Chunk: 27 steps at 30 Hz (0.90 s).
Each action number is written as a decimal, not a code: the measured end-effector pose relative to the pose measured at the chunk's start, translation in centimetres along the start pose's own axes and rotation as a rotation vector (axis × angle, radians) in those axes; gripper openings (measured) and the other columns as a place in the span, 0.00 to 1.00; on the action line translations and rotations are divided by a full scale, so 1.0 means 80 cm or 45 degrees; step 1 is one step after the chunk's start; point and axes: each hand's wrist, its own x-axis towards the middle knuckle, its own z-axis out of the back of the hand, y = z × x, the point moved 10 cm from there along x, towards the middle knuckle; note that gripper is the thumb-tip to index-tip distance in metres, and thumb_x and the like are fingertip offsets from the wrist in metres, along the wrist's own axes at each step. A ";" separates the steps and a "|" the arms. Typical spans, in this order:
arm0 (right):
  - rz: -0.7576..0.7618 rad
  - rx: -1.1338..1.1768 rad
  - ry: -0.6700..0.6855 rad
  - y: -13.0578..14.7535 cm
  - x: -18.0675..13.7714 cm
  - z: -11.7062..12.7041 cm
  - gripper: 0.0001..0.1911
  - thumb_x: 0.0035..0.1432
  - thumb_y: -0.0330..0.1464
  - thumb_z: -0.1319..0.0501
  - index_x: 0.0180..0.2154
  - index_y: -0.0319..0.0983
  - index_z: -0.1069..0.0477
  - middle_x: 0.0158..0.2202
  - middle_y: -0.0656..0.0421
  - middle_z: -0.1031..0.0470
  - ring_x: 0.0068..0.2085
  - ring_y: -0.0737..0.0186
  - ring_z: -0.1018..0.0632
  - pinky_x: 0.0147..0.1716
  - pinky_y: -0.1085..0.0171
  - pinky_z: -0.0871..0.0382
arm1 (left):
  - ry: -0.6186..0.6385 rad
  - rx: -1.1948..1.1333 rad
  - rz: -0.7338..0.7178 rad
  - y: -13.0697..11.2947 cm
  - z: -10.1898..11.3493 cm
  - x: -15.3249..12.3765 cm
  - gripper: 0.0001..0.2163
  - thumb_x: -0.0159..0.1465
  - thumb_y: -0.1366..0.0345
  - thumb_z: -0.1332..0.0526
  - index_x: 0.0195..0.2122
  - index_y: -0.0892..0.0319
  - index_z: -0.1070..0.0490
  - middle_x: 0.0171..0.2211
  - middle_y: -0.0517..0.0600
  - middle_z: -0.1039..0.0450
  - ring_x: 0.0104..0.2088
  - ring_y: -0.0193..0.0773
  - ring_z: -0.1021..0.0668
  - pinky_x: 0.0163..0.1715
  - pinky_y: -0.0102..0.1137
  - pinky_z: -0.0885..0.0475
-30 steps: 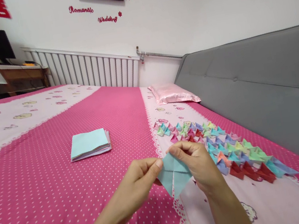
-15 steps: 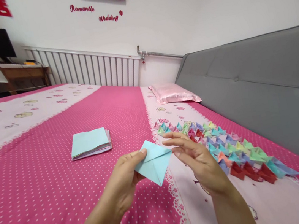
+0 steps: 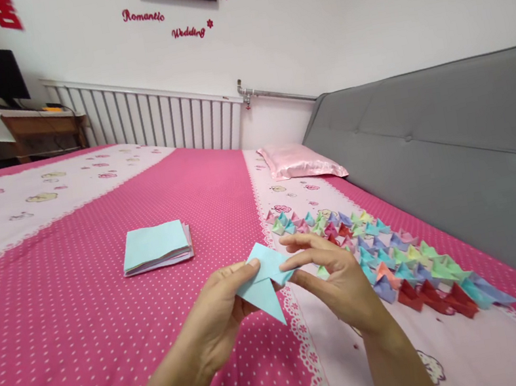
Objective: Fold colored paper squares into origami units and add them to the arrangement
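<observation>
Both hands meet on the pale blue paper (image 3: 264,278) — left hand (image 3: 219,313) pinching its edge, right hand (image 3: 341,281) pressing a flap — just beside the folded pieces (image 3: 389,256).

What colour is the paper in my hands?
Light blue paper, clearest in the head view.

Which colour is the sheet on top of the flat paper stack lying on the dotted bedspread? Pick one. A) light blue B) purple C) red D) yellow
A: the top sheet of the paper stack on the pink dotted bedspread is light blue, the same shade as the folded paper held between the left hand and right hand.
</observation>
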 end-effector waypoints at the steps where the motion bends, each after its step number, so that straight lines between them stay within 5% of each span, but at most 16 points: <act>1: -0.013 0.016 -0.014 -0.002 0.000 0.001 0.04 0.51 0.34 0.38 0.31 0.45 0.25 0.45 0.58 0.30 0.47 0.58 0.30 0.47 0.55 0.37 | 0.026 0.011 0.002 0.000 -0.004 -0.001 0.10 0.58 0.63 0.41 0.34 0.65 0.25 0.32 0.55 0.25 0.29 0.35 0.25 0.32 0.27 0.30; 9: -0.266 0.368 -0.046 -0.033 -0.003 -0.011 0.07 0.50 0.36 0.38 0.29 0.39 0.29 0.27 0.59 0.27 0.31 0.63 0.27 0.33 0.62 0.33 | 0.138 0.143 -0.027 0.002 -0.016 -0.001 0.12 0.59 0.61 0.43 0.37 0.63 0.25 0.31 0.54 0.24 0.29 0.34 0.26 0.32 0.27 0.30; 20: -0.419 0.505 -0.239 -0.048 -0.010 -0.004 0.14 0.43 0.35 0.33 0.27 0.39 0.38 0.23 0.66 0.35 0.25 0.71 0.32 0.25 0.70 0.38 | 0.178 0.222 -0.056 0.004 -0.018 0.000 0.13 0.58 0.58 0.42 0.36 0.62 0.25 0.28 0.53 0.25 0.29 0.34 0.26 0.35 0.29 0.32; 27: -0.427 0.472 -0.190 -0.049 -0.012 -0.010 0.15 0.44 0.34 0.33 0.30 0.39 0.38 0.19 0.68 0.39 0.22 0.74 0.37 0.22 0.72 0.44 | -0.037 0.615 -0.238 -0.010 -0.006 0.001 0.11 0.47 0.60 0.34 0.25 0.64 0.26 0.20 0.48 0.30 0.21 0.32 0.30 0.21 0.25 0.38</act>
